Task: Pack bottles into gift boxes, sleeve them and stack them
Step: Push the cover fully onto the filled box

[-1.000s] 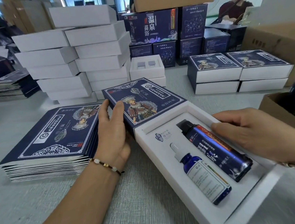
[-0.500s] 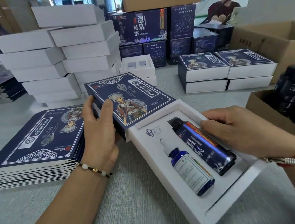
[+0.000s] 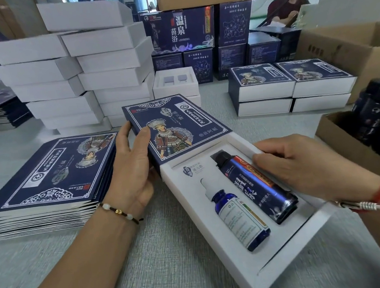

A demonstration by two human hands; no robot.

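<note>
At centre, the white gift box tray (image 3: 235, 250) holds two blue bottles (image 3: 246, 198), half-sleeved. The left hand (image 3: 131, 167) grips the printed navy card sleeve (image 3: 178, 128); the right hand (image 3: 301, 168) curls over the tray's edge. Four sleeved boxes (image 3: 292, 86) are stacked at one o'clock; many white boxes (image 3: 82, 77) at eleven remain.

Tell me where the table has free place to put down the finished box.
Bare table lies near, between the flat sleeve pile and the open white box. The far side is crowded: white box stacks and sleeved boxes.
</note>
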